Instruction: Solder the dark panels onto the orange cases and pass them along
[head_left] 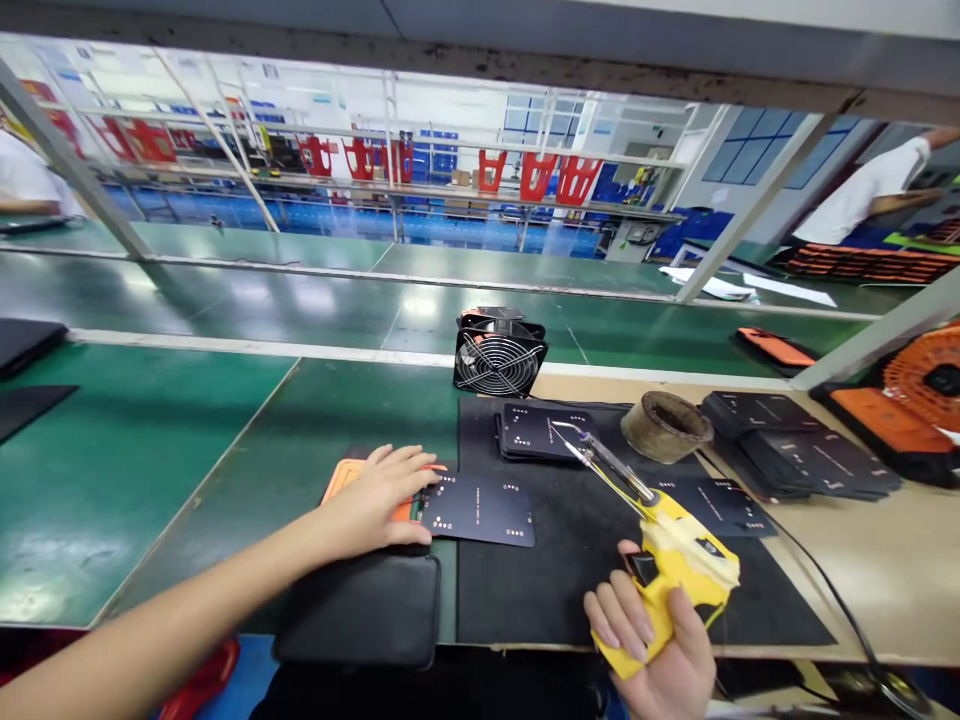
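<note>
My right hand [652, 640] is wrapped round the grip of a yellow soldering gun [694, 550], whose metal tip points up and left with a thin feed tube beside it. My left hand [382, 500] lies with fingers spread over an orange-edged case [343, 477], mostly hidden under the palm. From its fingertips a black flat panel [480, 510] with small metal pads reaches right onto a black mat [555, 590]. Just below that hand sits a black rounded-corner case [360, 610]. Beyond the soldering tip is a stack of similar black panels [536, 430].
A small fan [500, 360] stands at the back of the mat. Right of the panel stack are a brown round roll [666, 425], more stacked black panels [817, 455] and an orange fan device [930, 370]. A cable [832, 590] runs down the right side. Other people are at distant benches.
</note>
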